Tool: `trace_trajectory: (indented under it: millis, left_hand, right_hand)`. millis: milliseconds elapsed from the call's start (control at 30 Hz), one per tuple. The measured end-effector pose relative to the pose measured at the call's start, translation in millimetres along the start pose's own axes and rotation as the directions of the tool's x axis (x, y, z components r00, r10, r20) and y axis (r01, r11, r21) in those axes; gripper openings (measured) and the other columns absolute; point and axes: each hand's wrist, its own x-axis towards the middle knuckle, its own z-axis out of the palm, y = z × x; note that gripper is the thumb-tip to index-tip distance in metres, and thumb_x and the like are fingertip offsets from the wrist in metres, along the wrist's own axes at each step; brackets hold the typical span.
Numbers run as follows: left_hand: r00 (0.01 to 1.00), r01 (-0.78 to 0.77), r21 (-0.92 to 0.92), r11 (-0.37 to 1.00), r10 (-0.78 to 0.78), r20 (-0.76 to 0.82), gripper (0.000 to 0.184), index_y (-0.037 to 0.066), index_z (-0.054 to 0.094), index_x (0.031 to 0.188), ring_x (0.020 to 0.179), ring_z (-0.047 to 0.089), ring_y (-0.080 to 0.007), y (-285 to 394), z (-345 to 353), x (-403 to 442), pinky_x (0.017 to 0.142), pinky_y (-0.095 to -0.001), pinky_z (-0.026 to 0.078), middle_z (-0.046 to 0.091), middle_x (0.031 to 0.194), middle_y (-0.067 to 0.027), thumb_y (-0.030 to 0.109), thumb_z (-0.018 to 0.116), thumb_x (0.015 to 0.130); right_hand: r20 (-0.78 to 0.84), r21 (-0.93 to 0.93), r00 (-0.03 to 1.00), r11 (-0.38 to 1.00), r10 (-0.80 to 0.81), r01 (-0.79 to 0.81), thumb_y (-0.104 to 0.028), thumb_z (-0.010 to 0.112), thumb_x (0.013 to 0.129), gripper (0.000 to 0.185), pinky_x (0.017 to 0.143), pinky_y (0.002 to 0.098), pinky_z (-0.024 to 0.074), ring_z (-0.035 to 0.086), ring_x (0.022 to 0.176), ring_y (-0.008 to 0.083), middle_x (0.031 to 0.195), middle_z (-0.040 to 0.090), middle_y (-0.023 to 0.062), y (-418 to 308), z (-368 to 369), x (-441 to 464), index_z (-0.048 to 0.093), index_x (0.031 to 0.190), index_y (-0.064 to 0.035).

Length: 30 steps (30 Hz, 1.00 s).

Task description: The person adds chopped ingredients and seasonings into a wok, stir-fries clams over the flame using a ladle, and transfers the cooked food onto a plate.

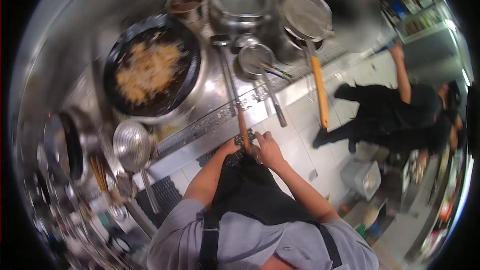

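My left hand (229, 147) is at my waist, just left of a wooden handle. That handle belongs to a long ladle (230, 77), whose dark bowl lies on the counter. My left fingers are mostly hidden behind it. On the handle's other side, my right hand (270, 150) has bent fingers by the dark apron (250, 185). What they hold, if anything, I cannot make out. Ahead to the left, a black wok (111, 77) holds pale golden pieces (147, 70) in dark bubbling oil. A perforated skimmer (131, 145) rests near the counter's front edge.
Along the back stand a metal pot (242, 17) and a smaller container (185, 7). A yellow-handled strainer (320, 90) and a small strainer (256, 60) jut over the counter edge. To the right, a person in black (390, 107) reaches toward the stove. A bin (361, 177) stands on the floor.
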Motion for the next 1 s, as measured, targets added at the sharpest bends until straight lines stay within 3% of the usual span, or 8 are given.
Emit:
trace_trajectory:
  millis: [200,333,400,500,567,767,867,1000]
  left_hand:
    - [0.997,-0.007,0.246,0.969,0.025,-0.069,0.103,0.007,0.023,0.161,0.149,0.032,-0.0389,25,13,-48,0.12,-0.0461,0.035,0.033,0.162,-0.021,0.031,0.076,0.076]
    - [0.981,0.069,0.281,0.957,-0.013,-0.195,0.107,0.004,0.021,0.16,0.15,0.028,-0.0398,36,26,-58,0.121,-0.0434,0.034,0.031,0.161,-0.0221,0.03,0.079,0.074]
    - [0.983,0.105,0.252,0.962,-0.062,-0.173,0.104,0.008,0.02,0.162,0.152,0.025,-0.038,38,26,-59,0.12,-0.0523,0.033,0.028,0.163,-0.0188,0.025,0.077,0.077]
    - [0.981,0.141,0.239,0.961,-0.103,-0.164,0.099,0.012,0.019,0.162,0.153,0.022,-0.0373,50,16,-67,0.116,-0.063,0.033,0.021,0.166,-0.0168,0.021,0.074,0.08]
    - [0.979,0.109,0.211,0.971,-0.068,-0.191,0.095,0.015,0.02,0.162,0.154,0.02,-0.0381,38,29,-60,0.109,-0.0717,0.036,0.016,0.168,-0.017,0.018,0.072,0.082]
    - [0.95,0.064,0.234,0.97,0.013,-0.313,0.089,0.015,0.026,0.16,0.152,0.025,-0.0392,43,21,-102,0.112,-0.0665,0.036,0.023,0.165,-0.016,0.017,0.069,0.083]
    - [0.933,0.128,0.123,0.984,-0.077,-0.351,0.078,0.014,0.038,0.156,0.146,0.035,-0.0406,3,26,-144,0.117,-0.0535,0.036,0.037,0.158,-0.0206,0.018,0.068,0.084]
    - [0.876,0.245,-0.063,0.967,-0.249,-0.414,0.057,0.007,0.058,0.137,0.125,0.058,-0.0423,-101,46,-236,0.105,-0.0498,0.049,0.062,0.131,-0.0244,0.02,0.065,0.082]
  right_hand:
    - [-0.02,0.136,0.996,0.987,-0.082,0.084,-0.01,0.07,0.087,0.076,0.088,0.0514,0.0511,0.057,0.104,0.0503,0.119,0.049,0.0344,25,66,71,0.032,0.15,0.0095]
    - [-0.247,0.317,0.965,0.934,-0.089,0.167,-0.007,0.063,0.09,0.059,0.066,0.0419,0.0543,0.062,0.073,0.0305,0.084,0.059,0.0151,63,89,104,0.044,0.145,0.0024]
    - [0.191,0.675,0.954,0.674,0.231,-0.299,-0.007,0.06,0.094,0.047,0.046,0.0317,0.0445,0.053,0.052,0.0146,0.068,0.055,0.0025,4,9,88,0.052,0.14,-0.0015]
    - [-0.025,0.575,0.995,0.815,0.101,-0.068,-0.006,0.061,0.094,0.041,0.037,0.028,0.0359,0.046,0.043,0.0078,0.067,0.054,0.0001,-3,-27,54,0.054,0.133,0.0035]
    - [0.151,0.616,0.982,0.766,0.115,-0.184,-0.006,0.061,0.095,0.039,0.037,0.0263,0.0359,0.046,0.044,0.0069,0.066,0.052,-0.001,-8,-62,36,0.053,0.132,0.0023]
    - [0.296,0.509,0.955,0.847,-0.004,-0.155,-0.009,0.054,0.099,0.052,0.039,0.0238,0.0374,0.044,0.046,0.005,0.069,0.051,-0.0014,-102,-148,36,0.043,0.149,-0.001]
    - [0.204,0.215,0.958,0.964,-0.203,0.158,-0.01,0.053,0.099,0.052,0.04,0.0253,0.0395,0.045,0.047,0.006,0.07,0.05,-0.0002,-99,-134,64,0.043,0.15,-0.0019]
    - [0.41,0.327,0.909,0.942,-0.072,-0.073,-0.01,0.053,0.1,0.039,0.039,0.0273,0.0399,0.046,0.046,0.0083,0.07,0.05,0.0013,-155,-127,75,0.051,0.138,-0.0006]
